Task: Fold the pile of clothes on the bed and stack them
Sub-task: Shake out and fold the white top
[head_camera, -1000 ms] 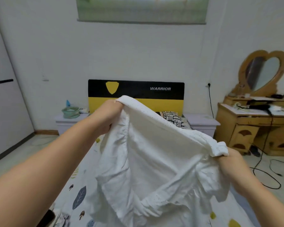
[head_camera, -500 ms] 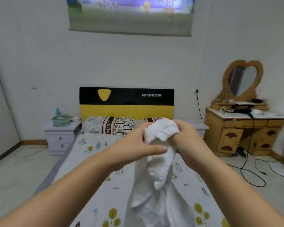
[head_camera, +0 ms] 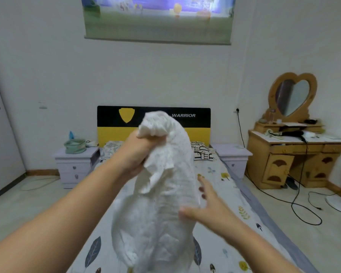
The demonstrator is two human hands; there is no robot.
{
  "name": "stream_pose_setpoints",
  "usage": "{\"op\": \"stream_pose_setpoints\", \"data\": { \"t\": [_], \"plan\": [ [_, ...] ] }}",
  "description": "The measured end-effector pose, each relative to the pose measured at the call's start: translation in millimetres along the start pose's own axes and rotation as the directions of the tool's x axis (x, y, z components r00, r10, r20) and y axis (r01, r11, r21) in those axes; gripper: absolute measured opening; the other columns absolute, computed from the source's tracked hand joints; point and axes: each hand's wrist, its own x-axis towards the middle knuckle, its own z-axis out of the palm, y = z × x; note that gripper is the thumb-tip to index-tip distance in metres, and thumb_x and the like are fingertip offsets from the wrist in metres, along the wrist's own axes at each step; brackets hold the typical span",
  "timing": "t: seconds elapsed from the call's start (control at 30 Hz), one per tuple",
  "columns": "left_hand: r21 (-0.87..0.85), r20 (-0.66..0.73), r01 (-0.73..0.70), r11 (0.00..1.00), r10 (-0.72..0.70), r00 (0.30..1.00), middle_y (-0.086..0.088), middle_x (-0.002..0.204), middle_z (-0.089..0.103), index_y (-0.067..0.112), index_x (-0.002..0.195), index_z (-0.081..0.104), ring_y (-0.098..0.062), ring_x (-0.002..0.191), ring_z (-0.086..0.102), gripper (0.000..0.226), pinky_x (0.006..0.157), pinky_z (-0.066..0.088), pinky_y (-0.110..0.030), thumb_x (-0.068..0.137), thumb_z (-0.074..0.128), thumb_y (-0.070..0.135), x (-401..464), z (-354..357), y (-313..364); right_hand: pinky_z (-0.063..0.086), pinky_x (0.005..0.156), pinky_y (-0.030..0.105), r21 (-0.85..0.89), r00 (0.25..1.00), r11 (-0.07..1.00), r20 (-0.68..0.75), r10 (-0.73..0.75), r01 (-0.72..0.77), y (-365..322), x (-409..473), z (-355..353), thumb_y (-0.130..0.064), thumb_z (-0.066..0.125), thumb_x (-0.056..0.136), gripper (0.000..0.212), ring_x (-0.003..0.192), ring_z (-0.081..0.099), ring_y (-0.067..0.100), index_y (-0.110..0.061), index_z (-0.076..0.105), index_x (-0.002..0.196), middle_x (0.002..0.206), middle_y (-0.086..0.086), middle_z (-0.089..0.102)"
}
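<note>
Head view: white dotted shirt [head_camera: 161,203] held up over patterned bed [head_camera: 220,209], bunched at top in clenched left hand [head_camera: 138,154]. Right hand [head_camera: 207,205] flat against shirt's side, fingers extended, gripping nothing. No folded stack or remaining pile visible. Judged early: shirt not yet laid flat; folding and stacking outstanding.

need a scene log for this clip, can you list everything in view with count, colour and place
white garment: 1, white with small dots, held up over the bed
bed: 1, leaf-print sheet, centre
headboard: 1, black and yellow, against the wall
pillows: 2, patterned, by the headboard
nightstands: 2, lilac, flanking the bed
dressing table: 1, wooden, right
heart mirror: 1, wood-framed, on the dressing table
wall hanging: 1, green and blue, above
left hand: grips the garment's top
right hand: fingers spread against the garment's side
</note>
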Motion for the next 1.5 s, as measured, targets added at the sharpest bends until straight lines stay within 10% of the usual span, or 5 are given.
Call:
{"op": "stream_pose_setpoints", "data": {
  "t": [0.2,0.67,0.93,1.33,1.5],
  "plan": [
    [-0.165,-0.124,-0.028,0.986,0.008,0.992,-0.005,0.089,0.073,0.010,0.099,0.063,-0.020,0.087,0.071,0.012,0.065,0.057,-0.030,0.090,0.055,0.009,26,-24,32,0.053,0.071,0.020,0.093,0.989,0.985,0.037,0.141,-0.144,35,12,48,-0.019,0.059,0.082,0.017,0.085,0.067,0.008,-0.020,0.070,0.096,0.091,-0.004,0.072],
    [0.690,-0.374,0.417,0.592,-0.201,0.905,-0.010,0.138,0.040,0.016,0.133,0.040,-0.025,0.116,0.050,0.055,0.090,0.045,-0.036,0.084,0.063,0.016,-17,-70,-45,0.052,0.055,0.023,0.308,0.994,0.947,-0.076,-0.077,0.096,-83,36,-6,-0.018,0.051,0.095,0.024,0.063,0.069,0.011,-0.021,0.069,0.080,0.073,-0.003,0.073],
    [0.505,0.134,0.069,0.861,-0.157,0.978,0.019,0.113,0.056,0.044,0.125,0.040,0.004,0.089,0.062,0.063,0.069,0.053,-0.016,0.071,0.073,0.036,-51,-20,-24,0.054,0.074,0.042,0.325,0.997,0.945,-0.064,0.041,-0.018,-94,50,3,-0.013,0.053,0.093,0.017,0.081,0.068,0.032,-0.005,0.068,0.088,0.091,0.018,0.070],
    [0.229,-0.052,0.283,0.931,-0.279,0.959,0.008,0.094,0.066,0.034,0.103,0.062,-0.017,0.082,0.067,0.018,0.062,0.055,-0.027,0.094,0.053,0.022,-33,-22,-42,0.049,0.046,0.024,0.138,0.978,0.974,0.128,0.163,-0.180,-57,25,-3,0.011,0.059,0.076,0.056,0.051,0.063,0.010,-0.026,0.052,0.118,0.077,0.003,0.065],
    [0.561,-0.051,0.216,0.799,-0.228,0.972,0.002,0.078,0.072,0.023,0.076,0.070,-0.010,0.071,0.063,0.005,0.061,0.046,-0.020,0.081,0.071,0.026,-29,-45,-41,0.031,0.049,0.028,0.022,0.978,0.986,-0.125,0.169,-0.168,-51,28,-45,0.016,0.037,0.079,0.040,0.053,0.045,0.020,-0.015,0.060,0.089,0.081,0.015,0.059]
  ]
}}
